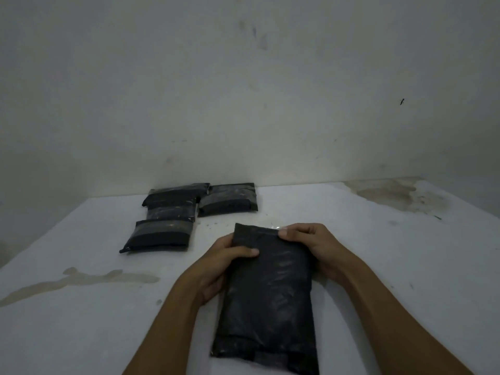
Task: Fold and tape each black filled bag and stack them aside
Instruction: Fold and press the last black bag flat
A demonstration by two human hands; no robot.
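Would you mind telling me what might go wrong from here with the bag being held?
Both hands, left hand and right hand, grip only the far end of the black filled bag, so its contents may shift and spoil the fold. The stained table could also soil it.

Black bags (pixel 266 290) lie on a white, brown-stained table (pixel 81 307).

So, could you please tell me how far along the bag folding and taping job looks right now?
Done: finished bags lie grouped by the wall, three overlapping and a fourth beside them. In hand: the left hand and right hand grip the far end of a long black bag, not yet folded over. Left: folding, taping and adding it to the group. No tape or further bags show.
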